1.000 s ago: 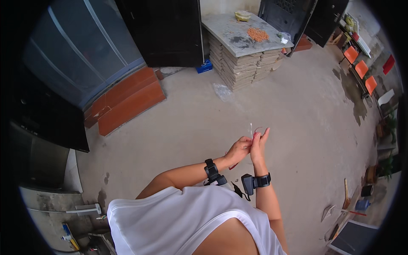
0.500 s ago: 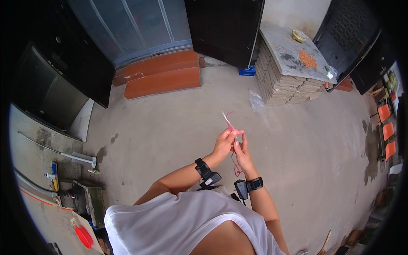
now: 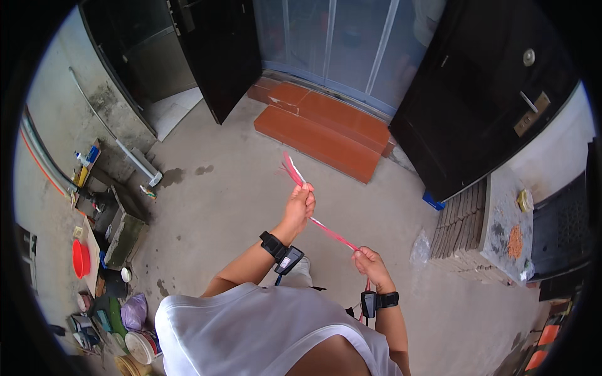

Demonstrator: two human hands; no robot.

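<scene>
A thin pink-and-white strip that looks like plastic twine point(image 3: 335, 235) runs taut between my two hands. My left hand point(image 3: 298, 205) is closed around it, farther from my body, and a frayed loose end sticks up beyond the fist. Closer to me and to the right, my right hand point(image 3: 371, 263) pinches the strip between thumb and fingers. More of the strip hangs below the right hand near the wrist. Each wrist wears a black strap with a small dark device.
Red-tiled steps point(image 3: 320, 141) lie ahead, beside an open black door point(image 3: 476, 94). At right is a stack of flat slabs point(image 3: 461, 219) topped by a board. A grey stone basin point(image 3: 128, 229), a red bowl point(image 3: 81, 259) and several buckets stand along the left wall.
My hands have moved apart, the left one outward and the right one down toward me, drawing the strip straight between them. The view has turned left.
</scene>
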